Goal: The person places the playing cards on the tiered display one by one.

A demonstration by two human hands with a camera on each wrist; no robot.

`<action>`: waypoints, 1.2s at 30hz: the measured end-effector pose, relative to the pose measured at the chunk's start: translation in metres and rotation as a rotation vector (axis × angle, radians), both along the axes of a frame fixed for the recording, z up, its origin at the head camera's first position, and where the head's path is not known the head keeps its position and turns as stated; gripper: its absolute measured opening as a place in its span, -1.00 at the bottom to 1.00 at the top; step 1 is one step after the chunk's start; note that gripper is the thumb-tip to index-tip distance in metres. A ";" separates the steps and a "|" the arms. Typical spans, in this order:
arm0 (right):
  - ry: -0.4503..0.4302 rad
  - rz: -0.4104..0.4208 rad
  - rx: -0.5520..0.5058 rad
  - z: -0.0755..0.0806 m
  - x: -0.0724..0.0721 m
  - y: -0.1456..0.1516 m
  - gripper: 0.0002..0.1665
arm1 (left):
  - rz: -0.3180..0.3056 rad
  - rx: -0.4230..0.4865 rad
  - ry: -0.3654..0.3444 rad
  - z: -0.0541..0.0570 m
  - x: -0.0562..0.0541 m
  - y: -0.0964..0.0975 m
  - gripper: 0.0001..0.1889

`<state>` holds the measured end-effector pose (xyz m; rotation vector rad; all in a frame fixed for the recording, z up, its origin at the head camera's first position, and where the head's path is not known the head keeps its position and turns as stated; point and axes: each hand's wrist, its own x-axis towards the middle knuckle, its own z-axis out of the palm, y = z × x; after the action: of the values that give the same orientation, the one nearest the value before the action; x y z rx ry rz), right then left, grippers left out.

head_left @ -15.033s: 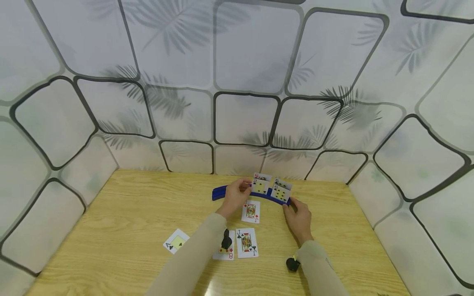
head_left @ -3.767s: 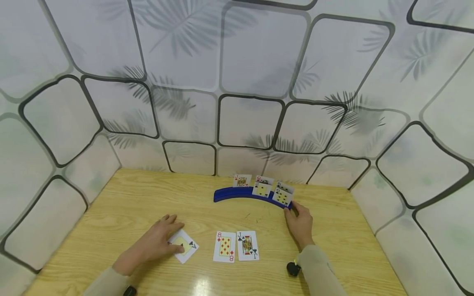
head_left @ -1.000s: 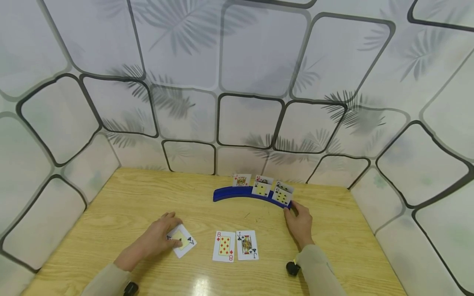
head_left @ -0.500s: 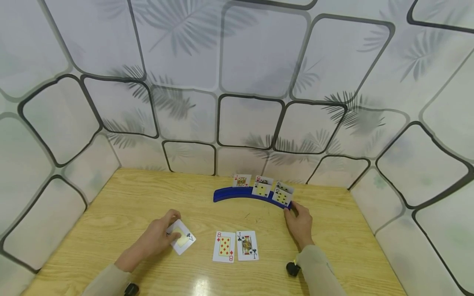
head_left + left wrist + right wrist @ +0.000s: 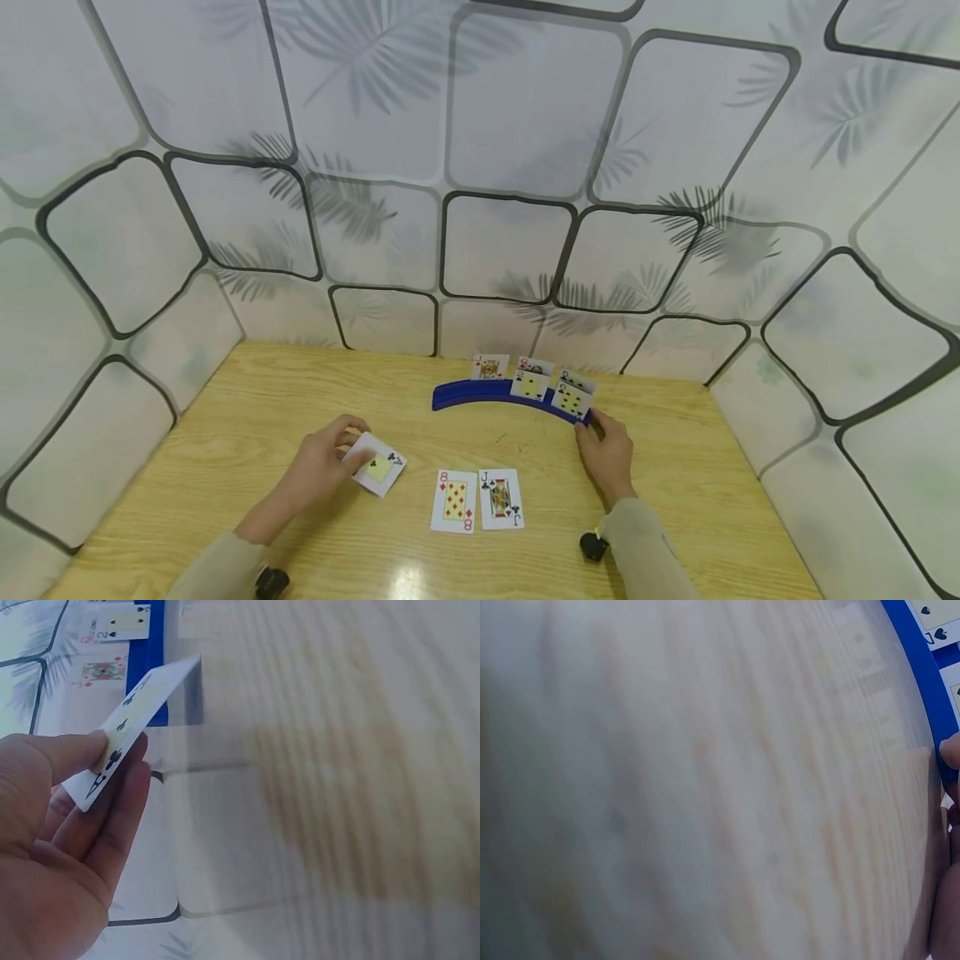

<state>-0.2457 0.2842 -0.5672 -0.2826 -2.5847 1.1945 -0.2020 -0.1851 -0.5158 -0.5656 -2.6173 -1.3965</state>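
Patterned walls (image 5: 510, 100) are enclosing our wooden table (image 5: 240, 417). Our left hand (image 5: 318, 468) is pinching an ace (image 5: 380, 469), our partly hidden right hand (image 5: 606, 457) gripping a rack (image 5: 467, 392).

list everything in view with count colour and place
Table: one, yellowish wood, under the cards
Walls: three, pale, around the table
Card holder: one, blue, toward the back
Jack of diamonds: one, white, in the holder
Two of spades: one, white, beside that jack
Six: one, white, near the holder's right end
Half-hidden cards: two, white, behind two and six
Eight of diamonds: one, white, flat on table
Black jack: one, white, right of the eight
Ace of clubs: one, white, left of eight
Wrist devices: two, black, one per arm
Sleeves: two, beige, both arms
Left hand: one, pinching the ace
Right hand: one, gripping the holder
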 end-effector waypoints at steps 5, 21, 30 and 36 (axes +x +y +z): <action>0.008 -0.001 0.006 0.000 -0.001 0.000 -0.39 | 0.057 -0.015 0.052 0.003 -0.004 0.005 -0.75; 0.009 -0.009 0.010 0.000 -0.002 0.000 -0.40 | 0.047 -0.052 0.145 0.014 -0.021 0.026 -0.59; 0.005 -0.004 0.009 -0.001 -0.002 0.000 -0.39 | 0.081 -0.045 0.102 0.019 -0.036 0.042 -0.76; 0.008 -0.004 0.006 -0.001 -0.001 0.000 -0.39 | 0.087 -0.014 0.121 0.022 -0.044 0.055 -0.75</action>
<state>-0.2469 0.2844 -0.5682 -0.2809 -2.5793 1.1835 -0.2458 -0.1301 -0.4939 -0.5151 -2.5260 -1.2781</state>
